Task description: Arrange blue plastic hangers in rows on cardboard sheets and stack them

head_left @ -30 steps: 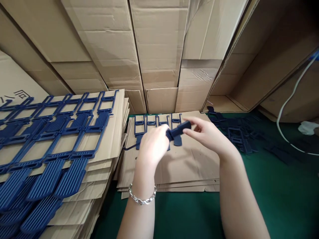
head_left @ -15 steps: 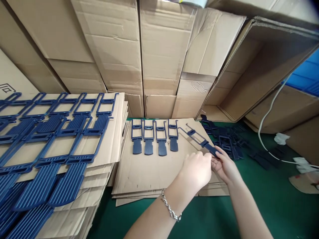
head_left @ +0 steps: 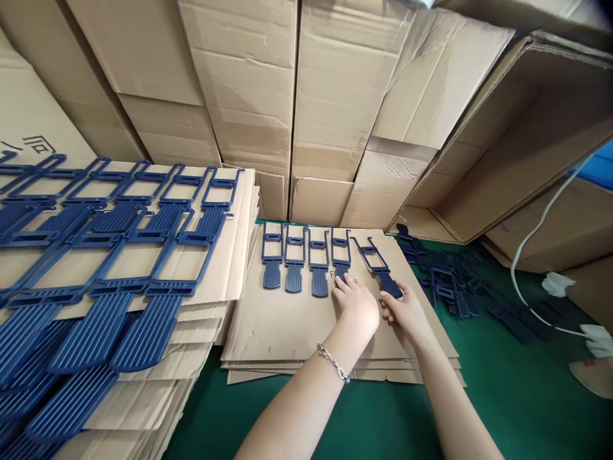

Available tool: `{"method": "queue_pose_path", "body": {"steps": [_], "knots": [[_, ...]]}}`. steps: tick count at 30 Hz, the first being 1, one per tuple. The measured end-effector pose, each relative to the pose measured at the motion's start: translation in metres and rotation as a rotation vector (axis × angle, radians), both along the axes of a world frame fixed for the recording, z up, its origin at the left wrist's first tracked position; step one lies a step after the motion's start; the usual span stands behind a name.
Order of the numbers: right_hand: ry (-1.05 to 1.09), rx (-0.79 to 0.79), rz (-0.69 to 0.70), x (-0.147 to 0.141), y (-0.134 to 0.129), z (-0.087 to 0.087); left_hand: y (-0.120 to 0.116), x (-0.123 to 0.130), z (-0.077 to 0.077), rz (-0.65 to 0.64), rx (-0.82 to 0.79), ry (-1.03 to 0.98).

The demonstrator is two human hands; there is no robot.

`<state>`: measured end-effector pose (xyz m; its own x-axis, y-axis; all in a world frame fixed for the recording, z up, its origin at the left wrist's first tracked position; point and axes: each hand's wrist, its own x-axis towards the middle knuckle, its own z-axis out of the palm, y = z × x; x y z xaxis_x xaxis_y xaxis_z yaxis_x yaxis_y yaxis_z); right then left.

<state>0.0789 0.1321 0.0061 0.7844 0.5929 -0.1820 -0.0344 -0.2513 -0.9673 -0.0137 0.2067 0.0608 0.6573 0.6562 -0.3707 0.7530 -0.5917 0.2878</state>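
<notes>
My right hand (head_left: 406, 312) pinches the ribbed end of a dark blue plastic frame piece (head_left: 376, 260), which slants over the right part of a cardboard sheet (head_left: 287, 332). My left hand (head_left: 355, 301), with a chain bracelet at the wrist, has its fingers stretched over the ribbed tab of another frame piece (head_left: 341, 246). To the left of that, more pieces of the same kind stand in a row, among them one frame piece (head_left: 318, 255) with its ribbed tab towards me. Each has an open rectangular frame with a crossbar.
At the left, a taller stack of cardboard sheets (head_left: 201, 310) bears rows of blue frame pieces (head_left: 167, 255). A loose heap of dark pieces (head_left: 445, 281) lies on the green surface (head_left: 479, 383) at the right. Behind are cardboard boxes (head_left: 253, 96), and a white cable (head_left: 522, 255) hangs at the right.
My right hand has brought its frame piece left and down to the cardboard sheet. My left hand has moved left and spread its fingers onto the neighbouring piece. The view has shifted slightly.
</notes>
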Motion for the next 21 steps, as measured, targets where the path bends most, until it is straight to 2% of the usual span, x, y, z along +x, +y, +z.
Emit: {"method": "queue_pose_path", "body": {"steps": [4,9,12,21], "knots": [[-0.087,-0.141,0.012,-0.001,0.005,0.000,0.000,0.004,0.000,0.000,-0.036,0.032],[-0.401,-0.459,0.040,0.001,0.010,0.010,0.000,0.005,0.003,0.007,-0.087,0.076],[-0.568,-0.548,0.055,0.001,0.014,0.014,0.000,0.008,0.003,0.023,-0.130,0.102],[-0.508,-0.714,0.125,-0.014,0.012,0.025,-0.001,0.008,0.004,0.040,-0.120,0.062]]}}
